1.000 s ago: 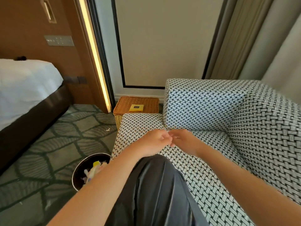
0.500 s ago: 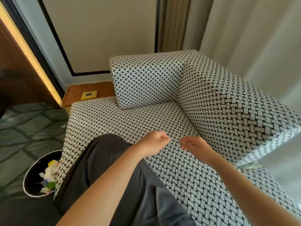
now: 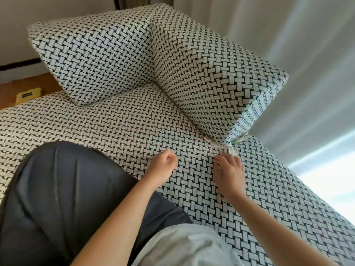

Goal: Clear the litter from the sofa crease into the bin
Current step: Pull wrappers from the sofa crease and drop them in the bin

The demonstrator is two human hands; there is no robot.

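Observation:
Pale scraps of litter [image 3: 226,147] poke out of the sofa crease where the seat [image 3: 119,120] meets the corner of the back cushion [image 3: 207,73]. A thin pale strip [image 3: 240,138] sticks out of the gap just to the right. My right hand [image 3: 229,170] lies on the seat with its fingers stretched toward the scraps, fingertips at their edge. My left hand [image 3: 163,163] hovers a short way to the left, curled into a loose fist; nothing shows inside it. The bin is out of view.
My dark trouser leg [image 3: 67,189] covers the seat's left front. A second patterned cushion [image 3: 92,54] stands at the back left. A wicker table [image 3: 11,89] with a small yellow box [image 3: 28,95] sits beyond the sofa's left end. Pale curtains [image 3: 307,73] hang on the right.
The view has swung right, dropping the bin and floor out of sight. My hands have parted, and my right hand has reached forward to the litter in the crease.

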